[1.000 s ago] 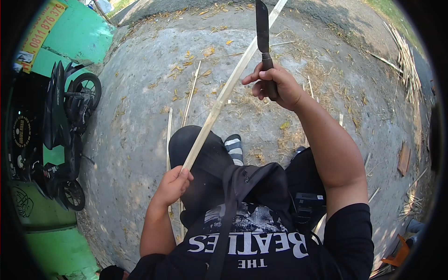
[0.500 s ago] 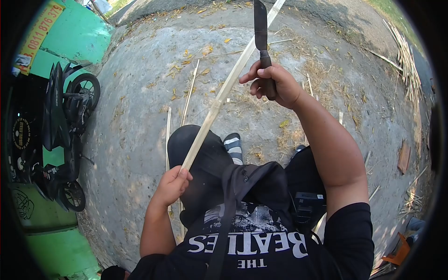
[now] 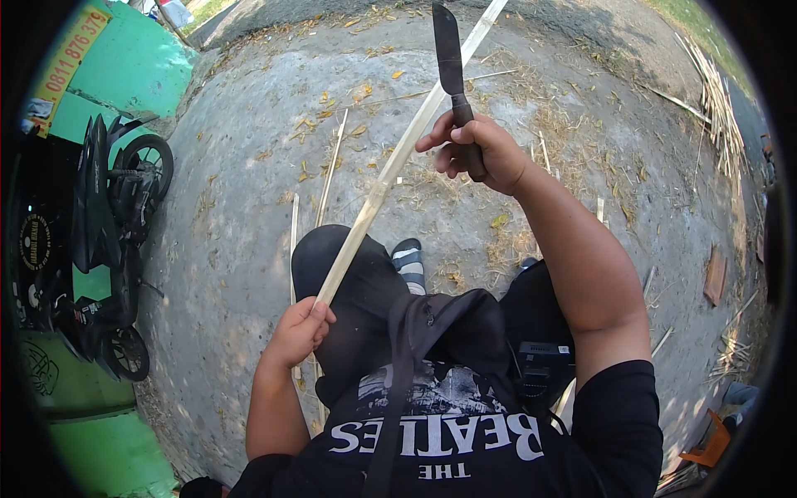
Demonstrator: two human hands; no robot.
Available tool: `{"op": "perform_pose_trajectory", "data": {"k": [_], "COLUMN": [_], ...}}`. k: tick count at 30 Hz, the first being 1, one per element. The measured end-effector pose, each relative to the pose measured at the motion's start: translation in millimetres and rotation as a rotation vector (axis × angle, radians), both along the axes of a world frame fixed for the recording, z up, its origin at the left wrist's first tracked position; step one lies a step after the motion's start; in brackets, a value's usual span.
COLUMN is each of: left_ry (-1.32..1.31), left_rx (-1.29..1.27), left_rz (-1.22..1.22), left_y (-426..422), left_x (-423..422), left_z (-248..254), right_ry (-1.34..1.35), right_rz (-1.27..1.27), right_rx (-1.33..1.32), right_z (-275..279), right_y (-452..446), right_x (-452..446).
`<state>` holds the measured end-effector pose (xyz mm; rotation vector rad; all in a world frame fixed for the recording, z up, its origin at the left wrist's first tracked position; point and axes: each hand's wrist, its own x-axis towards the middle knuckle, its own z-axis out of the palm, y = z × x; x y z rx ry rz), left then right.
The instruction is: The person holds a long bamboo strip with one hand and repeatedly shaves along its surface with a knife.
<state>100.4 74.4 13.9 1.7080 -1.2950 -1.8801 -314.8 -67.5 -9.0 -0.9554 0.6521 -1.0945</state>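
A long pale bamboo strip [image 3: 383,178] slants from the lower left up past the top edge. Its near end is gripped by my left hand [image 3: 300,332], beside the dark-clad knee. My right hand [image 3: 481,149] holds the dark handle of a broad-bladed knife [image 3: 448,51], thumb against the handle and some fingers loosely curled. The blade points upward and overlaps the strip in view; whether they touch I cannot tell.
Thin strips [image 3: 332,166] lie on the concrete ground [image 3: 224,249] among dry leaves and shavings. A motorcycle [image 3: 124,199] stands at the left by a green wall. A bundle of strips [image 3: 721,116] and a brown block [image 3: 715,274] lie at the right.
The knife has tilted left at its tip, and my right hand has shifted slightly left and down. The strip is still in my left hand. The whole view has shifted a little.
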Motion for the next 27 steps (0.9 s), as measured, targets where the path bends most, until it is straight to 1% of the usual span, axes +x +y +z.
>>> {"op": "perform_pose_trajectory", "data": {"k": [7, 25, 27], "left_ry": [-0.011, 0.064, 0.077], "left_rx": [0.003, 0.007, 0.003], "left_rz": [0.0, -0.036, -0.024], "left_y": [-0.7, -3.7, -2.1], "left_x": [-0.8, 9.4, 9.7], "left_z": [0.8, -3.2, -3.0], "right_ry": [-0.004, 0.035, 0.051], "right_rz": [-0.008, -0.071, -0.027], "right_rx": [0.0, 0.033, 0.024], "right_z": [-0.3, 6.2, 4.6], "right_y": [-1.1, 2.6, 0.3], "right_x": [-0.8, 7.6, 4.1]}}
